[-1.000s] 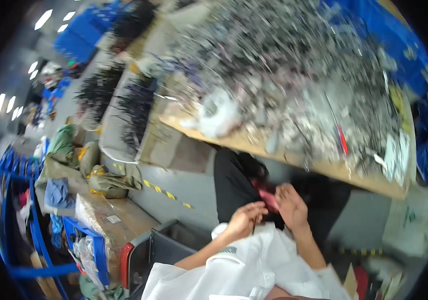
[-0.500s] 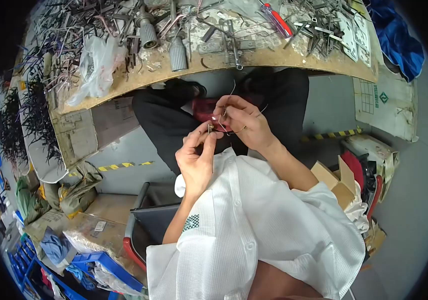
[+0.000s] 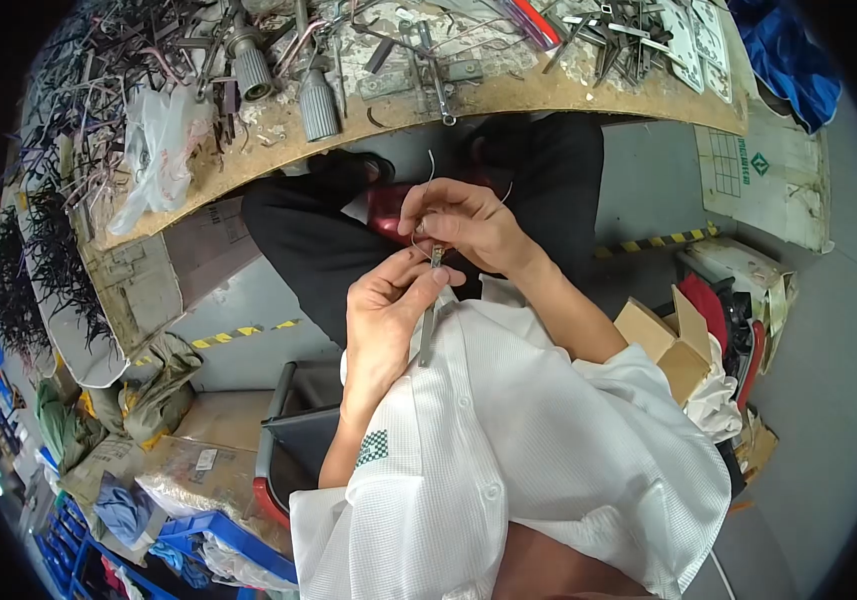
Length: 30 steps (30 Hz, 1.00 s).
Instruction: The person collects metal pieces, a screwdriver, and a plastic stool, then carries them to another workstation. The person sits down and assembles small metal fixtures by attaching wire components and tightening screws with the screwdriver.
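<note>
My left hand [image 3: 388, 305] pinches a narrow metal strip [image 3: 427, 335] between thumb and fingers, and the strip's lower end hangs over the white shirt. Close above it, my right hand [image 3: 468, 225] is closed on a thin wire [image 3: 432, 165] whose ends curve up and out past the fingers. The two hands almost meet at the top of the strip, over the lap. Fingers partly hide the small parts there. Behind the hands lies a dark red shiny object [image 3: 385, 212].
The cluttered workbench [image 3: 278, 150] carries grey-handled tools [image 3: 318, 108], a wrench [image 3: 445, 105], a red screwdriver [image 3: 533, 22], a plastic bag [image 3: 153, 150] and metal pieces. An open cardboard box [image 3: 668, 340] is at right, a grey chair [image 3: 293, 430] and blue crate [image 3: 218, 530] at lower left.
The view has tilted down from the bench to the lap. My hands have come together, and the metal strip now shows lengthwise below my left thumb.
</note>
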Motion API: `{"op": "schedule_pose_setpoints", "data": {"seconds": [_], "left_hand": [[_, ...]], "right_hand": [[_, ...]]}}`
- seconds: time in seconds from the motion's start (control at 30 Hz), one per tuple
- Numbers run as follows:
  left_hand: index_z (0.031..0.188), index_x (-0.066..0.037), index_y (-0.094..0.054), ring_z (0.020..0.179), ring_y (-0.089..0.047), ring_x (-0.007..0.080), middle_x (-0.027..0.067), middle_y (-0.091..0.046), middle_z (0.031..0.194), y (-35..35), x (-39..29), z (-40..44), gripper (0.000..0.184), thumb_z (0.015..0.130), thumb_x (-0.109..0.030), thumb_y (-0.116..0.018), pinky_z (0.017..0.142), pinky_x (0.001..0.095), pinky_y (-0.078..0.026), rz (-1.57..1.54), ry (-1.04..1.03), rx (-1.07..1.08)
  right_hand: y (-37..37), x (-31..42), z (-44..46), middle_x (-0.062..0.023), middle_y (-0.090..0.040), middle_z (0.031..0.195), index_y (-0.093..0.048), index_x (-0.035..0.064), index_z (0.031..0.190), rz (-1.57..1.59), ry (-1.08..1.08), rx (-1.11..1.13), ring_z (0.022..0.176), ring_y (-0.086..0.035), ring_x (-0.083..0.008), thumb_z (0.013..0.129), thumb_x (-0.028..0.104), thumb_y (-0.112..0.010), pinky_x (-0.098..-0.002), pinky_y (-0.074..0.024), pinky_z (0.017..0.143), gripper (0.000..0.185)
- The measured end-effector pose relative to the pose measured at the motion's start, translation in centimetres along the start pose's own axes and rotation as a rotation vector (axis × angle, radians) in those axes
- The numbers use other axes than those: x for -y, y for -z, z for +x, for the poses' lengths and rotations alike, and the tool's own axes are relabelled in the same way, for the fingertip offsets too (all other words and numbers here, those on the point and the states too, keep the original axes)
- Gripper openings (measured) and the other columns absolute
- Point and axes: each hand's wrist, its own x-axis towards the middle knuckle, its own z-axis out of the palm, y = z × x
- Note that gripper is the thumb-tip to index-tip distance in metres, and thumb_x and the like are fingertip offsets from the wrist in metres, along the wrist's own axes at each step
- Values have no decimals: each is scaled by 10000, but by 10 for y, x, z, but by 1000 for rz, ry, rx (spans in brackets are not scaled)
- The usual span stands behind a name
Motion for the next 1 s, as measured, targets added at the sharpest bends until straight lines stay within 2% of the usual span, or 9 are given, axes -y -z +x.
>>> {"op": "schedule_pose_setpoints", "data": {"seconds": [0.2, 0.3, 0.57, 0.7, 0.73, 0.8, 0.83, 0.93, 1.0], "left_hand": [[1266, 103, -596, 855, -661, 109, 124, -748, 941, -1, 0, 0, 368, 929, -14, -686, 837, 227, -499, -41, 38, 51], [1279, 106, -585, 873, -676, 127, 138, -749, 948, 1, -2, 0, 384, 927, -8, -687, 847, 235, -508, -64, 55, 41], [1314, 109, -559, 890, -694, 144, 146, -748, 977, -2, -3, 4, 413, 935, -4, -679, 849, 238, -523, -158, 111, 59], [1334, 98, -558, 821, -675, 163, 135, -734, 931, -12, -2, 2, 455, 914, -13, -696, 801, 256, -524, 105, -5, -32], [1333, 75, -571, 816, -671, 159, 117, -725, 924, -13, -1, 1, 453, 908, -13, -702, 796, 258, -527, 434, -200, -93], [1331, 29, -599, 805, -662, 150, 82, -709, 910, -16, 0, -2, 453, 894, -13, -713, 787, 261, -531, 1093, -595, -210], [1331, 29, -599, 805, -662, 150, 82, -709, 910, -17, -2, -2, 453, 894, -13, -713, 787, 261, -531, 1100, -599, -206], [1348, -22, -603, 829, -677, 156, 72, -680, 895, -24, -8, -8, 483, 880, -19, -721, 808, 266, -528, 1394, -684, -292], [1348, -3, -596, 839, -682, 156, 76, -690, 903, -27, -11, -11, 481, 883, -9, -717, 818, 265, -528, 1292, -594, -285]], "right_hand": [[6, 4, -3, -85, -631, 1105, -604, -10, 1193, 23, -8, -11, 1013, -629, -149, 995, 49, -594, -269, -526, 841, 207], [11, 13, -1, -83, -628, 1093, -600, -9, 1160, -172, 145, -16, 998, -622, -146, 1006, 72, -594, -269, -517, 840, 175], [5, 30, -4, -73, -620, 1067, -607, 8, 1118, -292, 193, 8, 966, -612, -135, 1009, 87, -592, -269, -508, 838, 135], [0, 27, -9, -73, -614, 1088, -615, 21, 1114, -137, 45, -26, 981, -605, -141, 1008, 70, -578, -277, -496, 865, 122], [0, 22, -10, -73, -614, 1088, -615, 21, 1114, -134, 51, -27, 981, -605, -141, 1008, 70, -578, -277, -496, 865, 122], [-1, 1, -9, -68, -608, 1105, -617, 29, 1118, 99, 34, -47, 999, -598, -142, 1006, 59, -571, -283, -483, 892, 125], [-1, -6, -7, -66, -605, 1114, -619, 33, 1120, 214, 27, -54, 1008, -594, -143, 1004, 54, -567, -285, -476, 906, 128], [-1, -16, 1, -63, -601, 1124, -619, 36, 1121, 289, 76, -7, 1029, -589, -141, 1005, 45, -561, -292, -466, 927, 130], [-1, -19, 3, -61, -600, 1129, -620, 37, 1122, 335, 107, 14, 1040, -587, -140, 1005, 41, -558, -296, -461, 938, 132]]}}
